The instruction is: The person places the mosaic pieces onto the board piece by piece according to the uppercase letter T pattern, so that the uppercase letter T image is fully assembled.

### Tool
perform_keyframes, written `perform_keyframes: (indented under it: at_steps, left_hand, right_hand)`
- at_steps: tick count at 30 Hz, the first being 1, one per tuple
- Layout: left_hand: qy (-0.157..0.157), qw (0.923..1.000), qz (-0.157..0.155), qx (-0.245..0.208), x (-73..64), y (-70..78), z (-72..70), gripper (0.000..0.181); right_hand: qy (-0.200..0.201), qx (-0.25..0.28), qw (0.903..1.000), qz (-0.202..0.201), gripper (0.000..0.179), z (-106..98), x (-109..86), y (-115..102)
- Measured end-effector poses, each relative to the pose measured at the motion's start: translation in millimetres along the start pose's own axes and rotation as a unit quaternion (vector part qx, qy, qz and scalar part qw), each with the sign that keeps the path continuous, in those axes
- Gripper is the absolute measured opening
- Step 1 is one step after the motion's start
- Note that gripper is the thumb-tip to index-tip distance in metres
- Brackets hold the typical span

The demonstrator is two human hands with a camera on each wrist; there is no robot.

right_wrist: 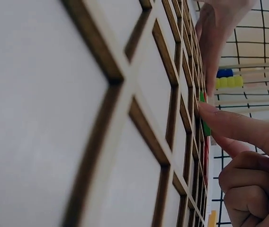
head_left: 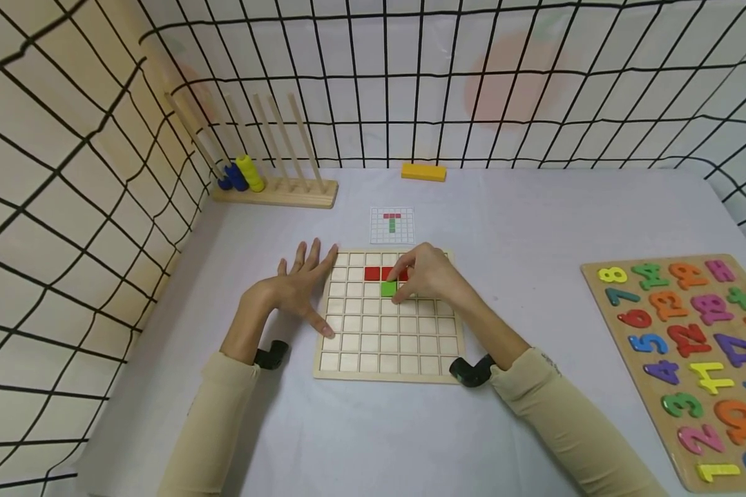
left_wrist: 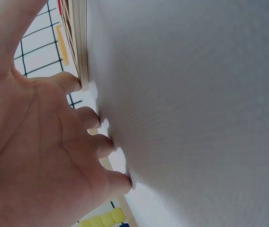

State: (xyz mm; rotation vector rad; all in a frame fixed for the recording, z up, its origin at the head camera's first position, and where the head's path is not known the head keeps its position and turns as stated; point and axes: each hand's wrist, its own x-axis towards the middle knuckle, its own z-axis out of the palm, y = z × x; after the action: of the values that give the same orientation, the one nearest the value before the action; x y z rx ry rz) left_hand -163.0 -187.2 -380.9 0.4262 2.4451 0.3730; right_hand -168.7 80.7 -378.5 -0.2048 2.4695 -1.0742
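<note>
A wooden grid board (head_left: 388, 379) lies flat on the white table. Three red square tiles (head_left: 372, 274) sit in a row in its upper part, the right ones partly covered by my right hand. My right hand (head_left: 432, 275) pinches a green square tile (head_left: 388, 289) between thumb and forefinger, in the square just below the middle red one. In the right wrist view the green tile (right_wrist: 205, 124) shows at the thumb tip. My left hand (head_left: 296, 284) is spread along the board's left side, thumb on its edge and forefinger at the upper left corner.
Behind the board lies a pattern card (head_left: 392, 238) showing a red and green T. Farther back are a yellow bar (head_left: 423, 172) and a peg rack (head_left: 286, 197) with blue and yellow beads. A number puzzle board (head_left: 653, 421) lies at right. Black wire mesh (head_left: 418, 96) borders the table.
</note>
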Motion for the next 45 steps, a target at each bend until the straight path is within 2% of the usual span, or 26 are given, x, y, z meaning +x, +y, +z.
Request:
perform_keyframes:
  at_steps: [11, 27, 34, 45]
  left_hand:
    - [0.002, 1.0, 0.002, 0.002, 0.2, -1.1, 0.4, 0.158]
    - [-0.001, 1.0, 0.001, -0.001, 0.6, 0.0, -0.6, 0.159]
    - [0.0, 1.0, -0.002, 0.005, 1.3, -0.9, -0.3, 0.159]
    - [-0.003, 1.0, -0.001, 0.001, -1.3, 1.6, -1.2, 0.159]
  right_hand:
    - [-0.001, 0.021, 0.9997, -0.015, 0.027, 0, 0.5, 4]
    - [-0.014, 0.023, 0.9995, -0.019, 0.027, -4, 0.4, 5]
    - [-0.017, 0.046, 0.9988, 0.0, 0.025, -15, -3.0, 8]
    - [-0.026, 0.026, 0.999, -0.027, 0.032, -48, -17.2, 38]
